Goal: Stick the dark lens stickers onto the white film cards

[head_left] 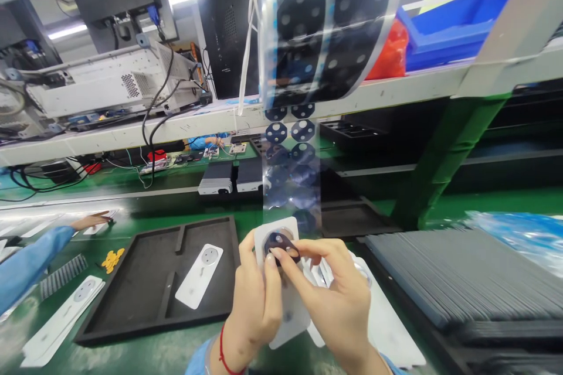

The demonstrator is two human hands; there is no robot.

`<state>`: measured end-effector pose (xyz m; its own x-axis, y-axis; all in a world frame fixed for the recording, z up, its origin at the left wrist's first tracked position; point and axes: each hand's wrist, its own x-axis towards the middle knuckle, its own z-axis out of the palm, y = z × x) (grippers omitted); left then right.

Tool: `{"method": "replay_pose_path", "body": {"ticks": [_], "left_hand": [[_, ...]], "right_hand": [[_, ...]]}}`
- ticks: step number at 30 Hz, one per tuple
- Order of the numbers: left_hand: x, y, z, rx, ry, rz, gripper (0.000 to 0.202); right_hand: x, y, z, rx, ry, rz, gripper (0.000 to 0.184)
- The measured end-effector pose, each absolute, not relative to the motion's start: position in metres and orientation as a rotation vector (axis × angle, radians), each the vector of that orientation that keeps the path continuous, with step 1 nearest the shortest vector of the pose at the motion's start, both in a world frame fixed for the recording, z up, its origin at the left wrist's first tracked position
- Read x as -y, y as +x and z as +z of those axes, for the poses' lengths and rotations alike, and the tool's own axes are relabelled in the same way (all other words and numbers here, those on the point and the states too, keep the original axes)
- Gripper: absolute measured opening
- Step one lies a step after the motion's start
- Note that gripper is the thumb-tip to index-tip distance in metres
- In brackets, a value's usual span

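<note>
My left hand (255,304) grips a white phone back cover (281,281) at the bottom centre, thumb pressed near its camera cut-out. My right hand (334,293) pinches a dark round sticker (281,243) against that camera area. A clear film strip (292,170) carrying several dark round stickers hangs straight above from a roll (328,23) on the shelf. More white covers (387,322) lie stacked under my hands.
A black foam tray (132,310) at left holds one white cover (200,275). Another cover (61,319) and yellow bits (112,259) lie on the green bench. A co-worker's blue sleeve (30,263) reaches in at left. Stacked dark trays (461,281) fill the right.
</note>
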<state>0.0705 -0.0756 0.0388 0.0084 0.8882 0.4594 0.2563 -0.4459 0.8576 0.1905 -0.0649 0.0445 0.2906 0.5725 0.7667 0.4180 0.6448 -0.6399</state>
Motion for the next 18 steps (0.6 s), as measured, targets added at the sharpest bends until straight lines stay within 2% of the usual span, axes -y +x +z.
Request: {"method": "replay_pose_path", "body": {"ticks": [2, 3, 5, 7, 8, 11, 12, 18], "left_hand": [[0.072, 0.072, 0.034, -1.180, 1.735, 1.522, 0.035], [0.070, 0.072, 0.032, -1.186, 1.732, 1.561, 0.034], [0.067, 0.071, 0.028, -1.194, 1.732, 1.633, 0.033], [0.066, 0.071, 0.025, -1.173, 1.735, 1.647, 0.033], [0.066, 0.072, 0.025, -1.155, 1.735, 1.619, 0.034], [0.067, 0.074, 0.027, -1.113, 1.714, 1.479, 0.037], [0.067, 0.075, 0.029, -1.114, 1.702, 1.441, 0.037], [0.065, 0.075, 0.037, -1.167, 1.465, 1.504, 0.039]], "right_hand": [[0.062, 0.190, 0.042, 1.352, -0.985, -0.039, 0.006], [0.059, 0.190, 0.041, 1.348, -1.020, -0.099, 0.014], [0.054, 0.191, 0.040, 1.314, -1.071, -0.106, 0.043], [0.049, 0.193, 0.040, 1.289, -1.049, 0.110, 0.067], [0.048, 0.193, 0.040, 1.295, -1.010, 0.300, 0.068], [0.047, 0.195, 0.041, 1.284, -0.900, 0.852, 0.038], [0.048, 0.195, 0.042, 1.267, -0.888, 0.949, 0.036], [0.050, 0.203, 0.050, 1.317, -0.829, 1.068, 0.041]]}}
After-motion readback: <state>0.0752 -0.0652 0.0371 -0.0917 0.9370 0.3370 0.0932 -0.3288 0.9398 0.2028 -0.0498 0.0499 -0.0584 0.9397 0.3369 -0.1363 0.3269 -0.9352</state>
